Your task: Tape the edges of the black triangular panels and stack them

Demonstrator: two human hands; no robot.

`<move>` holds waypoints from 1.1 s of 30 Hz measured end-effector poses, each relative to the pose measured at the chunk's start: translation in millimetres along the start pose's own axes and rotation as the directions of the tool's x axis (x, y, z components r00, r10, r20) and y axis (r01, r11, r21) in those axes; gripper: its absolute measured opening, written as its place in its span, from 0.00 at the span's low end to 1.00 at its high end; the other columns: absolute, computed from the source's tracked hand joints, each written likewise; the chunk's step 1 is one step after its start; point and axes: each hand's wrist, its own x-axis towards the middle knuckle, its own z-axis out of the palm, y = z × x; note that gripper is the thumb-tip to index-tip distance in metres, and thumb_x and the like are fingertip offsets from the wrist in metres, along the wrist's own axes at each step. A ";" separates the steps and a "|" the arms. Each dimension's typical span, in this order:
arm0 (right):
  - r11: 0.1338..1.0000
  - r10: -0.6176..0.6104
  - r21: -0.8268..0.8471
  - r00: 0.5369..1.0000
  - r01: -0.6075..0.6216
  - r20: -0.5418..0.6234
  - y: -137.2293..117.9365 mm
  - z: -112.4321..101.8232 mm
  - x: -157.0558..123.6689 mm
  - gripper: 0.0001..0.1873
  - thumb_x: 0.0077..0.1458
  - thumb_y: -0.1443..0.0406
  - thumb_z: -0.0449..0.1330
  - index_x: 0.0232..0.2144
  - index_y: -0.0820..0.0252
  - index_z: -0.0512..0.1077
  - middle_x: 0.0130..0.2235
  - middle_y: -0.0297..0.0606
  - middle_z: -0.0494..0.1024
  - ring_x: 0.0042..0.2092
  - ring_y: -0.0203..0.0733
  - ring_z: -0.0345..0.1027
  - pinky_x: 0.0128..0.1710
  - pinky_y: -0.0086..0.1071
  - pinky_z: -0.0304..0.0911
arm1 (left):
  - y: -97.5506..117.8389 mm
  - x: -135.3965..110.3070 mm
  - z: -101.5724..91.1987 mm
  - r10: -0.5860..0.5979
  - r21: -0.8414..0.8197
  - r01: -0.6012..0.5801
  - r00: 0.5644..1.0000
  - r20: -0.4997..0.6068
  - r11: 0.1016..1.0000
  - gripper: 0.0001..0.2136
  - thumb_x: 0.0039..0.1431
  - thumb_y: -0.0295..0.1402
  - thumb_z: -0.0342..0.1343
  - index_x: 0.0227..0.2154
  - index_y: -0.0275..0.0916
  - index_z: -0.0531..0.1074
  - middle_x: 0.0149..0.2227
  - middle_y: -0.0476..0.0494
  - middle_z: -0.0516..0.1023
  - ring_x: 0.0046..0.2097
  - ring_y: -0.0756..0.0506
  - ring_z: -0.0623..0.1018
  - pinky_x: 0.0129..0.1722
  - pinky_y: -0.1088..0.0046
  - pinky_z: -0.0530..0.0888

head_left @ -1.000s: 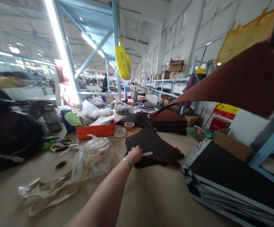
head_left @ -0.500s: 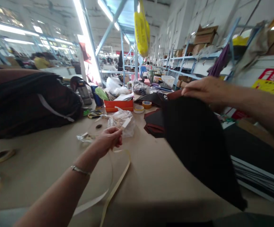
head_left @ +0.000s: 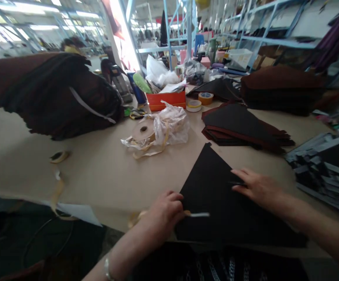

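Observation:
A black triangular sheet [head_left: 216, 195] lies flat on the beige table [head_left: 105, 171] near its front edge. My right hand [head_left: 257, 187] rests flat on the sheet's right side, fingers stretched out. My left hand [head_left: 165, 212] is closed at the sheet's left edge, pinching the end of a pale tape strip [head_left: 198, 214] that lies across the sheet. The rest of the strip curls behind that hand.
A stack of dark triangular pieces [head_left: 242, 128] sits behind the sheet. A crumpled plastic bag with a tape spool [head_left: 160, 130], an orange box [head_left: 166, 99], tape rolls [head_left: 200, 100], a dark fabric heap [head_left: 55, 93] and grey-edged boards [head_left: 327, 164] surround it.
My right hand brought the black sheet down from the air and laid it flat on the table. My left hand moved with the tape strip to the sheet's left edge.

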 end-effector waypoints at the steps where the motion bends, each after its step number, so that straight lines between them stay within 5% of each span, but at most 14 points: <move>1: 0.997 0.072 -0.003 0.997 -0.072 -0.009 9.5 9.8 -13.3 0.23 0.56 0.55 0.54 0.52 0.58 0.67 0.46 0.43 0.73 0.34 0.46 0.72 0.29 0.37 0.64 | 5.2 -0.8 8.7 0.010 0.105 -0.012 1.000 0.013 0.994 0.09 0.58 0.32 0.54 0.23 0.38 0.73 0.43 0.43 0.75 0.47 0.41 0.71 0.50 0.60 0.68; 6: 0.967 0.217 0.132 0.976 -0.218 0.022 27.6 37.5 -16.5 0.20 0.55 0.51 0.52 0.40 0.58 0.72 0.42 0.43 0.75 0.36 0.49 0.71 0.31 0.39 0.64 | 18.8 1.8 27.7 -0.060 0.235 0.064 0.998 -0.023 0.970 0.07 0.60 0.32 0.53 0.28 0.39 0.74 0.46 0.45 0.72 0.50 0.43 0.69 0.52 0.60 0.67; 12: 0.908 0.195 0.343 0.966 -0.242 0.168 23.2 20.4 32.9 0.10 0.50 0.59 0.56 0.27 0.58 0.73 0.30 0.38 0.77 0.32 0.44 0.71 0.30 0.33 0.60 | 13.3 12.5 32.0 -0.067 0.228 0.085 0.994 -0.086 0.970 0.09 0.60 0.33 0.52 0.28 0.39 0.74 0.52 0.40 0.70 0.52 0.38 0.68 0.51 0.53 0.66; 16: 0.886 0.275 0.374 0.960 -0.273 0.050 39.8 15.2 67.4 0.09 0.47 0.59 0.59 0.24 0.59 0.72 0.27 0.38 0.76 0.29 0.41 0.68 0.28 0.31 0.57 | 1.7 39.1 24.4 -0.045 0.166 0.063 0.993 -0.110 0.984 0.10 0.60 0.33 0.51 0.26 0.38 0.73 0.55 0.37 0.68 0.53 0.35 0.67 0.50 0.51 0.64; 20: 0.894 0.315 0.343 0.949 -0.288 -0.025 55.4 11.1 78.9 0.09 0.46 0.60 0.60 0.28 0.60 0.74 0.33 0.40 0.77 0.35 0.43 0.69 0.33 0.32 0.59 | 0.2 57.6 15.3 -0.058 0.070 0.069 0.988 -0.141 0.995 0.11 0.59 0.35 0.50 0.23 0.38 0.70 0.44 0.38 0.74 0.45 0.40 0.71 0.46 0.60 0.66; 23: 0.871 0.298 0.435 0.949 -0.227 -0.101 43.3 -1.1 60.7 0.16 0.45 0.59 0.62 0.38 0.59 0.75 0.41 0.41 0.76 0.39 0.44 0.68 0.38 0.33 0.60 | 15.0 51.6 15.7 -0.115 -0.019 0.113 0.987 -0.117 0.993 0.12 0.59 0.35 0.49 0.22 0.39 0.68 0.26 0.46 0.73 0.30 0.47 0.70 0.32 0.71 0.66; 25: 0.771 0.254 0.618 0.964 -0.153 -0.077 22.2 -11.6 38.4 0.16 0.48 0.58 0.60 0.38 0.59 0.74 0.38 0.40 0.76 0.38 0.42 0.68 0.38 0.33 0.60 | 29.3 43.1 19.9 -0.169 -0.111 0.161 0.984 -0.063 0.981 0.13 0.59 0.37 0.49 0.21 0.39 0.67 0.19 0.51 0.67 0.24 0.50 0.66 0.24 0.75 0.62; 28: 0.498 0.147 0.844 0.979 -0.197 0.142 -13.5 -22.7 2.2 0.15 0.50 0.55 0.59 0.36 0.59 0.74 0.29 0.35 0.73 0.30 0.36 0.64 0.31 0.30 0.59 | 46.4 34.2 28.3 -0.266 -0.288 0.257 0.964 0.010 0.923 0.14 0.57 0.39 0.50 0.19 0.39 0.65 0.17 0.54 0.63 0.21 0.52 0.62 0.21 0.77 0.58; 33: 0.278 0.165 0.908 0.946 -0.314 0.277 -36.2 -17.9 -31.5 0.13 0.49 0.57 0.61 0.33 0.59 0.73 0.25 0.30 0.68 0.25 0.30 0.58 0.26 0.27 0.55 | 53.5 35.2 36.2 -0.358 -0.387 0.357 0.931 0.071 0.850 0.13 0.54 0.39 0.51 0.18 0.39 0.64 0.16 0.54 0.62 0.21 0.52 0.60 0.21 0.76 0.57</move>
